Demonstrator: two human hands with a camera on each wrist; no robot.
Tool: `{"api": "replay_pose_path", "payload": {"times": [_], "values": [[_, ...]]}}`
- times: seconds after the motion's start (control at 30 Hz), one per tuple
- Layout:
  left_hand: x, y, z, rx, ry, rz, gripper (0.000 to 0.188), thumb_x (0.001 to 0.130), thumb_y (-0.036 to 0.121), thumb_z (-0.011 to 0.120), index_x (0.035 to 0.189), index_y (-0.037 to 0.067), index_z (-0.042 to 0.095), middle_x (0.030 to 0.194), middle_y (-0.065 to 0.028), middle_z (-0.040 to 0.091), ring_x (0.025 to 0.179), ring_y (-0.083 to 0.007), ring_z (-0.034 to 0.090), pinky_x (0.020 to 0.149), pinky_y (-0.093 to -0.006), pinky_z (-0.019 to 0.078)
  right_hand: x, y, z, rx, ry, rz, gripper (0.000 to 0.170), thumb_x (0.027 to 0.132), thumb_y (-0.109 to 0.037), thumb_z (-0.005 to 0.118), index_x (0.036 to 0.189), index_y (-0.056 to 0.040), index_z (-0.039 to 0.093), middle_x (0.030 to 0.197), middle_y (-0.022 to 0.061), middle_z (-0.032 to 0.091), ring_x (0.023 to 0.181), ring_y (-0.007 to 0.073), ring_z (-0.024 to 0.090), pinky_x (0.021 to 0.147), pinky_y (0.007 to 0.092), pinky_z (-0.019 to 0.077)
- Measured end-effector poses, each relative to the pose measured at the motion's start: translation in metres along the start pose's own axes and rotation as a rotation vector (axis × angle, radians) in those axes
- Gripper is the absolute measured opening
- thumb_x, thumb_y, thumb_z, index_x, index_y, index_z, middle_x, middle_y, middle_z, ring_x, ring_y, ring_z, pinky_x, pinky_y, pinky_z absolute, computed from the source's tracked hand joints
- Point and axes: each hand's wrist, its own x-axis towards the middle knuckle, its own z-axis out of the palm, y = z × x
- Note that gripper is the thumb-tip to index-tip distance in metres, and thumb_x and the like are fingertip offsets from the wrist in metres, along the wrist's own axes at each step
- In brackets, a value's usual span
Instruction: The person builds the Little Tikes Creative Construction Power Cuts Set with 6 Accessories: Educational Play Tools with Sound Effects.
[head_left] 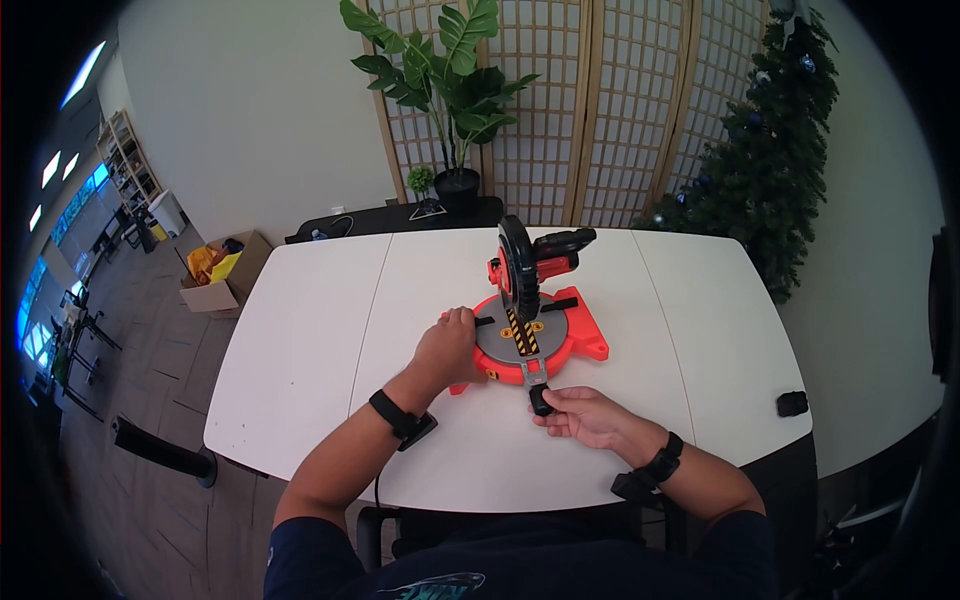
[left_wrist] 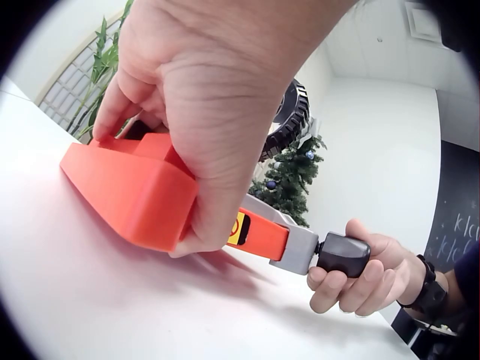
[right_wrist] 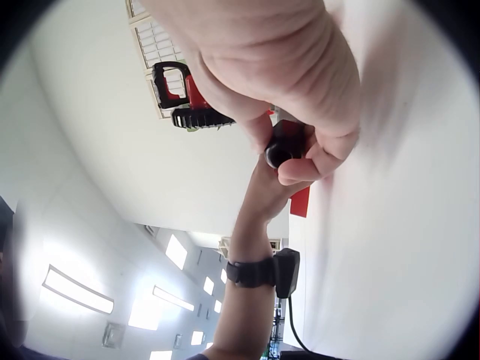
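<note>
A toy miter saw (head_left: 590, 335) with a red base and a round grey turntable stands on the white table. Its black toothed blade (head_left: 517, 268) is upright at the back, beside a black handle (head_left: 566, 242). My left hand (head_left: 447, 345) grips the left end of the base (left_wrist: 135, 195), thumb low at the front and fingers over the top. At the front, my right hand (head_left: 592, 418) pinches the black knob (left_wrist: 343, 255) on the turntable's grey arm between thumb and fingers. In the right wrist view the knob (right_wrist: 285, 142) shows end-on, partly covered by the fingers.
A small black object (head_left: 792, 404) lies near the table's right edge. Behind the white table (head_left: 300, 350) are a potted plant (head_left: 457, 185), a folding screen and a decorated tree (head_left: 760, 170). An open cardboard box (head_left: 225, 290) sits beyond its left side.
</note>
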Motion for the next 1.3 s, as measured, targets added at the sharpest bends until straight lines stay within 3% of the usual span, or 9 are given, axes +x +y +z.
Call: {"api": "replay_pose_path", "payload": {"times": [0.33, 0.6, 0.9, 1.2, 1.3], "values": [[0.0, 0.0, 0.002, 0.004, -0.003, -0.003, 0.092, 0.051, 0.036, 0.094, 0.118, -0.005, 0.047, 0.11, -0.0198, 0.061, 0.102, -0.0353, 0.066, 0.086, -0.0393, 0.0574, -0.002, -0.002, -0.001, 0.075, -0.094, -0.016, 0.038, 0.104, -0.027, 0.058, 0.127, 0.0032, 0.056, 0.123, 0.0149, 0.068, 0.104, 0.0182, 0.067, 0.082, 0.0305, 0.053], [0.0, 0.0, 0.002, 0.01, 0.004, 0.004, 0.093, 0.051, 0.037, 0.094, 0.119, -0.005, 0.047, 0.112, -0.0203, 0.061, 0.102, -0.0353, 0.066, 0.086, -0.0387, 0.0574, 0.004, 0.002, 0.0, 0.016, 0.006, 0.017, 0.024, 0.1, -0.026, 0.066, 0.11, -0.0041, 0.064, 0.1, 0.0034, 0.067, 0.093, 0.0148, 0.068, 0.079, 0.0304, 0.054], [-0.001, 0.0, 0.003, 0.01, 0.008, 0.0, 0.092, 0.051, 0.037, 0.094, 0.119, -0.004, 0.047, 0.112, -0.0206, 0.061, 0.102, -0.0359, 0.066, 0.086, -0.0396, 0.0575, 0.0, -0.004, 0.003, 0.069, -0.063, 0.012, 0.033, 0.102, -0.033, 0.061, 0.116, -0.0032, 0.061, 0.111, 0.0097, 0.07, 0.093, 0.015, 0.068, 0.081, 0.0321, 0.0556], [-0.002, 0.002, 0.002, 0.002, 0.002, -0.021, 0.093, 0.051, 0.037, 0.094, 0.12, -0.005, 0.047, 0.113, -0.0211, 0.061, 0.102, -0.0358, 0.066, 0.086, -0.0396, 0.0578, 0.002, -0.002, 0.011, -0.071, 0.066, -0.036, 0.033, 0.093, -0.027, 0.075, 0.108, -0.0009, 0.06, 0.104, 0.0061, 0.067, 0.09, 0.0128, 0.067, 0.075, 0.0294, 0.0566], [-0.002, 0.003, 0.001, -0.002, -0.005, -0.028, 0.094, 0.051, 0.037, 0.094, 0.121, -0.005, 0.047, 0.114, -0.0214, 0.061, 0.102, -0.0359, 0.066, 0.086, -0.0395, 0.0578, 0.004, 0.001, 0.007, -0.059, 0.075, -0.018, 0.032, 0.095, -0.029, 0.072, 0.11, -0.0023, 0.061, 0.106, 0.0051, 0.067, 0.09, 0.013, 0.067, 0.074, 0.0302, 0.0563]]}}
